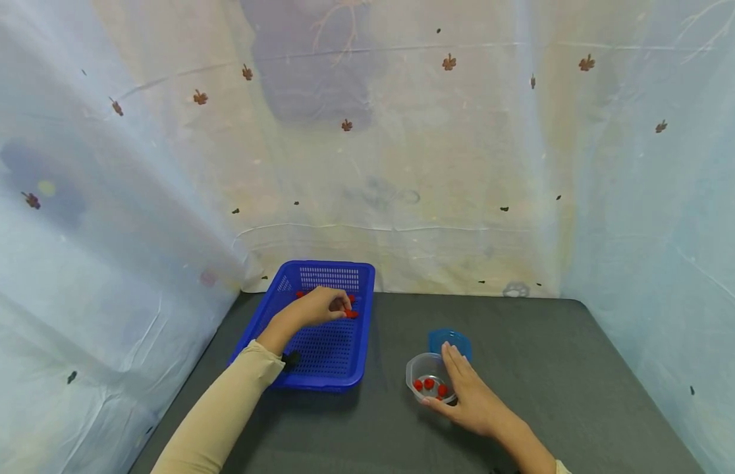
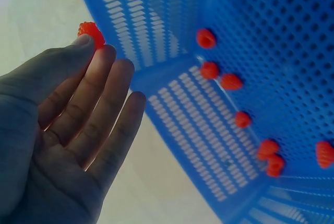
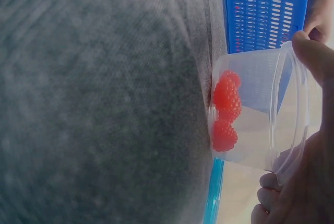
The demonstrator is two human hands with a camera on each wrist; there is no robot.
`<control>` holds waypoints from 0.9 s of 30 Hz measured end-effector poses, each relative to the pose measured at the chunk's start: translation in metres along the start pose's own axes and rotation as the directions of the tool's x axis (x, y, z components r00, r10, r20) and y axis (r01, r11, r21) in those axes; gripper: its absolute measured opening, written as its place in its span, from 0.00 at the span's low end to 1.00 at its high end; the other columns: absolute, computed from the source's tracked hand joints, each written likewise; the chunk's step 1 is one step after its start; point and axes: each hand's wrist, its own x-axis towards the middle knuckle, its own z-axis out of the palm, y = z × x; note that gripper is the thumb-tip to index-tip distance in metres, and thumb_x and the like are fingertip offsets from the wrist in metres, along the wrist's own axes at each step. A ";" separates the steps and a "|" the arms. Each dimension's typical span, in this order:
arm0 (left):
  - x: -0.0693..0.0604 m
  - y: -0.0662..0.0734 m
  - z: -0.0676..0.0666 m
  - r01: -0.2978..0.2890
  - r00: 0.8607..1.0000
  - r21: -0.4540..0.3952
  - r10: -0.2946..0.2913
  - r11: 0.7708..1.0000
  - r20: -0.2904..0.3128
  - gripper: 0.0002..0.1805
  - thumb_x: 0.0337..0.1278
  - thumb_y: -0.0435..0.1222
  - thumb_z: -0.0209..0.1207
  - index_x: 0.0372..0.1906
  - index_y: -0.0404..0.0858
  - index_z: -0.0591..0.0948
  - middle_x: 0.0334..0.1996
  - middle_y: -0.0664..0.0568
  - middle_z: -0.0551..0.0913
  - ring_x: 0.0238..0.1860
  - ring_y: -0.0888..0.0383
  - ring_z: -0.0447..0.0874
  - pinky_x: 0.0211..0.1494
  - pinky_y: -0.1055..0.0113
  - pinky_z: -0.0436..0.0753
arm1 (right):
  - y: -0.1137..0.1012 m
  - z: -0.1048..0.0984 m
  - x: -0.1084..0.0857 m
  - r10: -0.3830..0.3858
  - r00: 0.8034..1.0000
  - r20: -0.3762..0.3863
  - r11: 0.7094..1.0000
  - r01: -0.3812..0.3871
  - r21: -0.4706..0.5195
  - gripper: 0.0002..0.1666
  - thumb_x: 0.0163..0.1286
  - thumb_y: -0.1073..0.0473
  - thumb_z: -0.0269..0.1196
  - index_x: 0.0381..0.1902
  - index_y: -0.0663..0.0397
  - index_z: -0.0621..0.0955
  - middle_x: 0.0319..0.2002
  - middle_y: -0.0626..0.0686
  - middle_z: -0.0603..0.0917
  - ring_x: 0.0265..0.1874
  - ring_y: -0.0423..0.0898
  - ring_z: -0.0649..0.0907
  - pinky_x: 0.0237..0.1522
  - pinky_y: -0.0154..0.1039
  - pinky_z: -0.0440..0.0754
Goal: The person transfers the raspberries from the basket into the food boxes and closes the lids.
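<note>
Over the blue basket (image 1: 366, 329), my left hand (image 1: 320, 306) pinches a red raspberry (image 2: 90, 33) between thumb and fingertips. Several more raspberries (image 2: 231, 82) lie on the basket's floor, mostly along one side wall in the left wrist view. My right hand (image 1: 477, 401) holds a clear plastic container (image 1: 411, 376) by its rim, thumb on one side and fingers on the other. Inside it, several raspberries (image 3: 227, 98) sit at the bottom. The container stands upright on the table.
Just behind the container lies a blue lid (image 1: 441, 338) on the dark grey table (image 1: 521, 342). A patterned pale curtain (image 1: 403, 164) hangs behind the table and along both sides. The basket's raised walls surround the berries.
</note>
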 end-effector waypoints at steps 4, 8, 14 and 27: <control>0.000 0.012 0.003 -0.034 0.999 0.014 0.035 0.999 -0.020 0.05 0.74 0.32 0.65 0.49 0.40 0.86 0.41 0.56 0.88 0.42 0.61 0.84 0.53 0.60 0.86 | 0.000 0.000 0.000 -0.002 1.000 -0.002 1.000 0.002 0.008 0.71 0.69 0.20 0.62 0.88 0.57 0.46 0.88 0.60 0.45 0.85 0.67 0.50 0.78 0.72 0.58; -0.001 0.025 0.006 -0.068 0.997 0.031 0.069 0.997 -0.025 0.04 0.75 0.33 0.66 0.49 0.42 0.86 0.42 0.57 0.88 0.43 0.61 0.85 0.53 0.60 0.87 | 0.000 0.000 0.000 -0.004 1.000 0.001 1.000 0.004 0.007 0.71 0.69 0.20 0.62 0.88 0.57 0.46 0.88 0.60 0.45 0.85 0.67 0.50 0.77 0.71 0.59; -0.002 0.045 0.011 -0.091 0.996 -0.001 0.091 0.996 -0.013 0.05 0.75 0.33 0.66 0.50 0.42 0.86 0.42 0.56 0.89 0.44 0.60 0.87 0.52 0.61 0.88 | 0.001 0.000 0.001 -0.010 1.000 -0.001 1.000 0.010 0.004 0.71 0.70 0.20 0.62 0.88 0.57 0.46 0.88 0.60 0.45 0.85 0.67 0.50 0.77 0.71 0.58; -0.007 0.084 0.029 -0.154 0.988 -0.021 0.154 0.988 0.016 0.05 0.76 0.35 0.66 0.50 0.44 0.86 0.44 0.57 0.90 0.46 0.60 0.88 0.56 0.59 0.88 | 0.000 0.000 0.002 0.007 1.000 -0.007 1.000 -0.007 0.001 0.72 0.69 0.21 0.63 0.88 0.59 0.46 0.87 0.62 0.45 0.84 0.68 0.50 0.77 0.73 0.58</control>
